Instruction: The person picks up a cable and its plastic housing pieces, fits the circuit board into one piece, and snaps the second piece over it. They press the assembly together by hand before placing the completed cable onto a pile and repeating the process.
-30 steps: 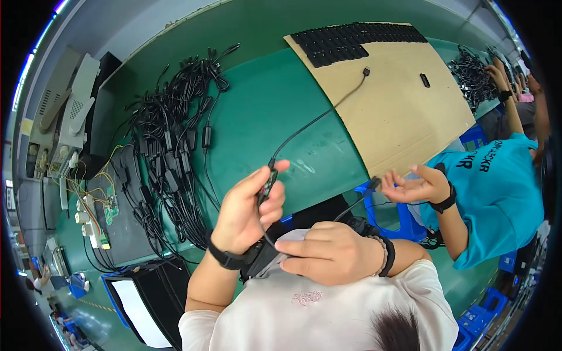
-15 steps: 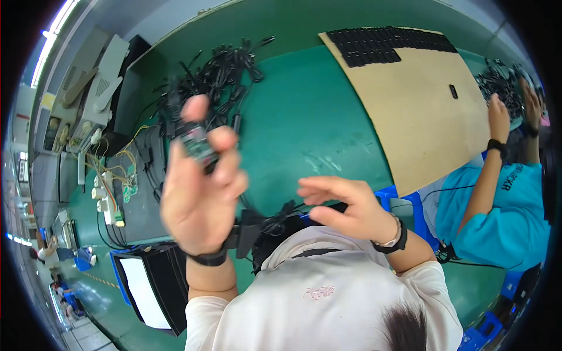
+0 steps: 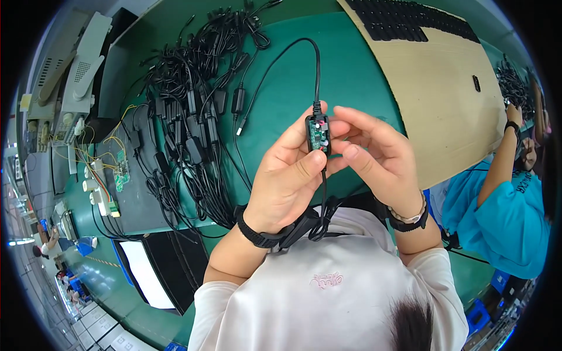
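My left hand (image 3: 284, 175) and my right hand (image 3: 374, 155) are raised together above the green table (image 3: 281, 88). Between their fingertips they pinch a small black open module (image 3: 318, 134) with a green circuit board showing inside it. A black cable (image 3: 293, 50) runs up from the module, loops over the table and ends in a loose plug. Another stretch of the same cable drops from the module toward my chest. A black band sits on my left wrist and a beaded bracelet on my right wrist.
A big heap of black cables with inline modules (image 3: 187, 117) lies on the left. A brown cardboard sheet (image 3: 433, 88) holds rows of black parts (image 3: 410, 23). Test gear (image 3: 70, 76) and a wired green board (image 3: 120, 172) stand far left. A person in blue (image 3: 503, 199) works at right.
Both hands have come together around the module in front of me; half a second ago only my left hand held it up at the left while my right hand hung open, lower right.
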The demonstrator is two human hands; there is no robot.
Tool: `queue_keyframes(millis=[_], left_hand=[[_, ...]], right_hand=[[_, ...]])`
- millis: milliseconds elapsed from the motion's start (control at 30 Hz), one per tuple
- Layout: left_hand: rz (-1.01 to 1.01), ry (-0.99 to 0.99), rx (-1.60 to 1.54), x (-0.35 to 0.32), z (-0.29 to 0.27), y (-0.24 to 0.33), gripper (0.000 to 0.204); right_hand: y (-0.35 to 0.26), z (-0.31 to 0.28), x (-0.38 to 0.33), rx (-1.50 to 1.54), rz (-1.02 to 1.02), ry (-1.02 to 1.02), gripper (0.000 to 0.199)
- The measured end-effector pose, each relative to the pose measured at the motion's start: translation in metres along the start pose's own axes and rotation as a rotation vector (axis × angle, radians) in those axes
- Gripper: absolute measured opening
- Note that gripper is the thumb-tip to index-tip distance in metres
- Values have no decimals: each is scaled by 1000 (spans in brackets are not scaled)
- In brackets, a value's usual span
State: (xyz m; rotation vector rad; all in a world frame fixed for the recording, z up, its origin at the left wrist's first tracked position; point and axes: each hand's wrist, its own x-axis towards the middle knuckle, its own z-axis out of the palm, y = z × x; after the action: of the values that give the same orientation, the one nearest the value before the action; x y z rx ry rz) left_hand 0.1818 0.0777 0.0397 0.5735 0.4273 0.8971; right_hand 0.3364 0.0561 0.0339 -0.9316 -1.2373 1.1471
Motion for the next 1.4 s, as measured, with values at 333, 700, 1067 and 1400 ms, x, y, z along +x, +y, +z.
queue_keyframes(millis=[333,700,1067,1400], left_hand=[[-76,-26,-40,4,-12,-1,61],[-64,-220,-198,-4,-19,0,56],[-149,-133,-301,-10,-8,5,47],[-205,-28,195,-21,-2,27,30]], right_hand=[[-10,-1,9,5,100,-72,34],[-12,5,13,-324,-120,-69,29],[-19,2,7,-375,-146,-139,30],[-54,-10,15,-1168,-514,-176,38]])
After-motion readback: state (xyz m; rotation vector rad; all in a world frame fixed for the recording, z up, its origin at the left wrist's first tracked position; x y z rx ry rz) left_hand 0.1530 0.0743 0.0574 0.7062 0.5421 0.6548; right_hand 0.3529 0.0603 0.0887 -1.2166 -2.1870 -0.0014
